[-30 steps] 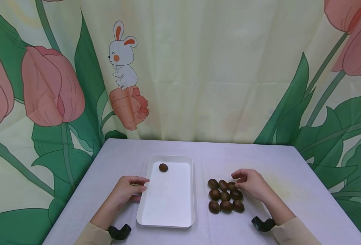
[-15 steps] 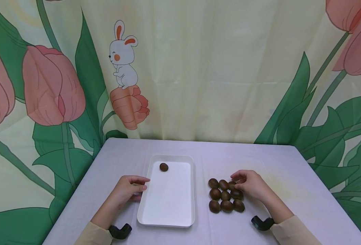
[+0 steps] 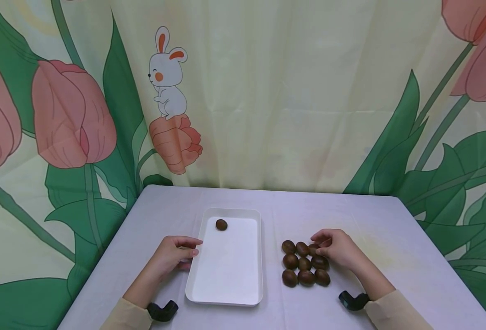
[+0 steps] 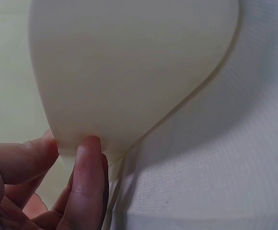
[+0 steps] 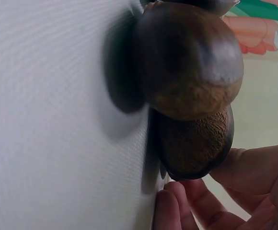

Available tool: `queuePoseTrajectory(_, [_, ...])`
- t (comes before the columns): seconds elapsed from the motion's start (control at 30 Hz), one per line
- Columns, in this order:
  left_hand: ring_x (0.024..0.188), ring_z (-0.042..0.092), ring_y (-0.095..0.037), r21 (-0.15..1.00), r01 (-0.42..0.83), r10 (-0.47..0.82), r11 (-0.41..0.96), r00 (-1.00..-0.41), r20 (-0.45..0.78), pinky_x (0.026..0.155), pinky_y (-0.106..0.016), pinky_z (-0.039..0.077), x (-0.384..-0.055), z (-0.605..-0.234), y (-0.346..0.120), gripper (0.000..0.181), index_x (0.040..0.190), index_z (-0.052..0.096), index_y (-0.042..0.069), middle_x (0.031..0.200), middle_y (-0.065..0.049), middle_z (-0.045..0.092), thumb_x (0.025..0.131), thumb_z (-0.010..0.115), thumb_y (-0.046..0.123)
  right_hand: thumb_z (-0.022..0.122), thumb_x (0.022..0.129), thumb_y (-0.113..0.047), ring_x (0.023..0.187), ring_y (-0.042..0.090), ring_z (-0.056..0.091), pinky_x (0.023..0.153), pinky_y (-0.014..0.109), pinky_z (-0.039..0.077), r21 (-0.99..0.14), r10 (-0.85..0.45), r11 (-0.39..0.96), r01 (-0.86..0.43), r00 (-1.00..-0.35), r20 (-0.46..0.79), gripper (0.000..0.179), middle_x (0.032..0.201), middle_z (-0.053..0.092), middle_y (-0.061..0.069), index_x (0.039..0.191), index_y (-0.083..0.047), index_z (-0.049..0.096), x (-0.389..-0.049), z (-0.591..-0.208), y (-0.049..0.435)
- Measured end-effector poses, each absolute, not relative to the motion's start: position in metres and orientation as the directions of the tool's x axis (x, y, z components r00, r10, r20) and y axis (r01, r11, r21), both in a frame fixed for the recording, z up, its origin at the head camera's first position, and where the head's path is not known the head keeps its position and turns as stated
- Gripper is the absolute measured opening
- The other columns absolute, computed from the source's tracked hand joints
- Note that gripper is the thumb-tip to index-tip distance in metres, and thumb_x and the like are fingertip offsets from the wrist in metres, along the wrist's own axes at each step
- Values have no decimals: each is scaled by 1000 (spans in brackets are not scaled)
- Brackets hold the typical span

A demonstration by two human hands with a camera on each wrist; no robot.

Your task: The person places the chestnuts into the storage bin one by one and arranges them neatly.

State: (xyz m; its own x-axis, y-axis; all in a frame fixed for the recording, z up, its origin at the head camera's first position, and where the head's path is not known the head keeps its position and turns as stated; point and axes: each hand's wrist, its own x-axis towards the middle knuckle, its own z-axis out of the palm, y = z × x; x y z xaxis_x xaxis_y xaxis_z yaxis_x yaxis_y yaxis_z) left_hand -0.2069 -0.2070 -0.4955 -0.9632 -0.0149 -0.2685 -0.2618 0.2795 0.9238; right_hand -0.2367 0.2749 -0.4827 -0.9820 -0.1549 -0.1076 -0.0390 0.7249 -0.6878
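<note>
My left hand (image 3: 171, 255) is at the left rim of a white rectangular tray (image 3: 224, 279), and in the left wrist view its fingertips pinch the tray's edge. One brown chestnut (image 3: 221, 224) lies inside, near the far end. To the right of the tray, several glossy chestnuts (image 3: 304, 264) form a tight block of three rows on the cloth. My right hand (image 3: 336, 247) grips the far-right chestnut (image 5: 194, 143), which is partly hidden by the fingers in the head view. The right wrist view shows thumb and fingers against that nut, with another chestnut (image 5: 189, 62) in front.
A white cloth (image 3: 275, 220) covers the table, with a strip of it between tray and chestnuts. Behind hangs a curtain (image 3: 267, 91) printed with tulips and a rabbit. Each wrist wears a black camera, such as the right one (image 3: 353, 301).
The head view has shifted very slightly. Both hands, the tray and the chestnuts keep their places relative to each other.
</note>
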Motion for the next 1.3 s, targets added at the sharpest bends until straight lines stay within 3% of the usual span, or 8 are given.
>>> queuePoseTrajectory(0.53, [88,77,-20,923,-255,-7,287,-964,-264,66,-38,68,-206,-496,-206,32,121,81,5,121,-17,77,89,86,5,82,88,2,97,21,71,80,32,58,-691,-106,723,9,-987,-123,31,108,77,8,118,-8,77,-236,-482,274])
queuePoseTrajectory(0.87, [87,78,-20,927,-259,-18,272,-964,-264,67,-37,68,-206,-496,-206,29,118,82,6,116,-14,79,89,85,3,86,88,-4,90,18,67,79,30,55,-682,-107,732,1,-987,-117,24,98,77,4,110,-5,78,-236,-484,274])
queuePoseTrajectory(1.3, [87,78,-20,921,-269,-22,280,-961,-274,66,-38,68,-207,-494,-206,30,119,82,6,118,-15,79,90,85,3,87,87,-6,95,21,69,77,32,56,-680,-101,733,9,-987,-122,28,104,77,7,113,-7,77,-238,-472,274])
